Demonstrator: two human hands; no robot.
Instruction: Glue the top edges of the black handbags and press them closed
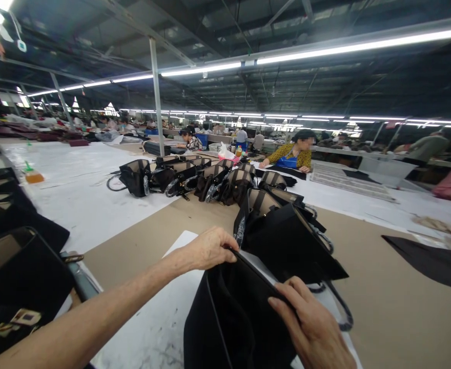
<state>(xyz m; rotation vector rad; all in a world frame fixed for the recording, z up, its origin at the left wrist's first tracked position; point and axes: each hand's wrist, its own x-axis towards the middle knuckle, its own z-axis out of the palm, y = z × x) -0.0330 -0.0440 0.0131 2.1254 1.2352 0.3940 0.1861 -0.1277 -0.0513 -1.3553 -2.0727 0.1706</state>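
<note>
A black handbag (244, 312) stands close in front of me, its dark side turned my way. My left hand (212, 248) pinches the far left end of its top edge between thumb and fingers. Farther right along the same edge, my right hand (306, 320) grips with the thumb on the near side and fingers over the far side. A pale strip shows along the edge between my hands. Just behind stands another black bag (290, 241) with a beige inside, partly overlapped by the one I hold. A dark rounded handle (341, 307) curves out beyond my right hand.
Several black-and-beige bags (133, 179) stand in rows ahead, and more bags (18, 266) sit at left. Brown sheeting (371, 256) covers part of the white table. An orange bottle (34, 177) is at far left. A co-worker in a yellow top (290, 154) works across the table.
</note>
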